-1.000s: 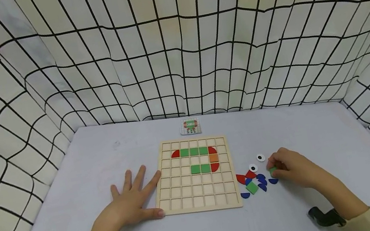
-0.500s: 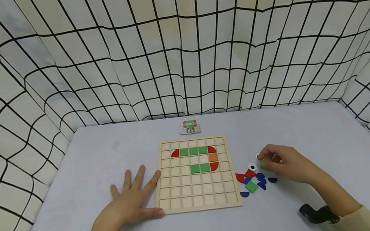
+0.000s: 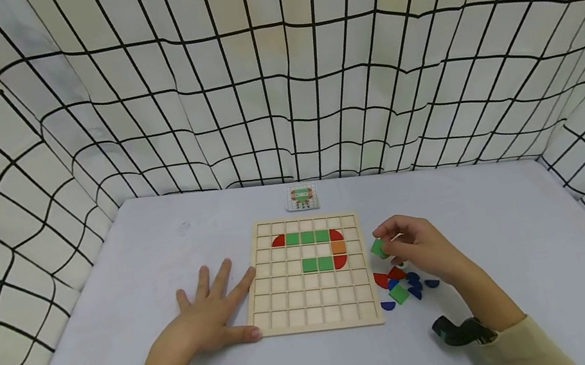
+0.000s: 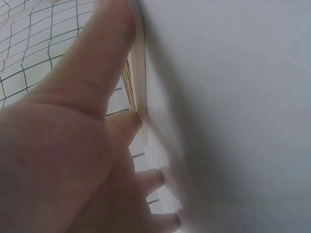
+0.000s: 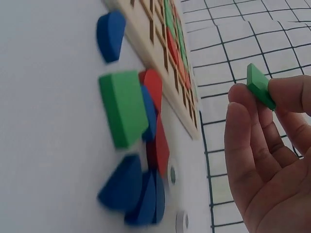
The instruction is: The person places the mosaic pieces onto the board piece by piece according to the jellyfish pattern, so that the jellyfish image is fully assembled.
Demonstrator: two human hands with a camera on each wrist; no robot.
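Observation:
A wooden grid board lies on the table with green, red and orange tiles in its upper cells. Spread flat at its left side, my left hand touches the board's edge with thumb and index finger. My right hand pinches a green square tile between thumb and fingers, raised just right of the board. Below that hand lie loose pieces: another green square tile, blue half-round pieces, red pieces and white eye discs, the discs mostly hidden by the hand in the head view.
A small picture card with a green and red figure lies behind the board. Black netting over white walls closes off the back and sides of the white table.
My right hand has carried the green square tile up and left from beside the loose pieces to near the board's right edge. My left hand stays in place.

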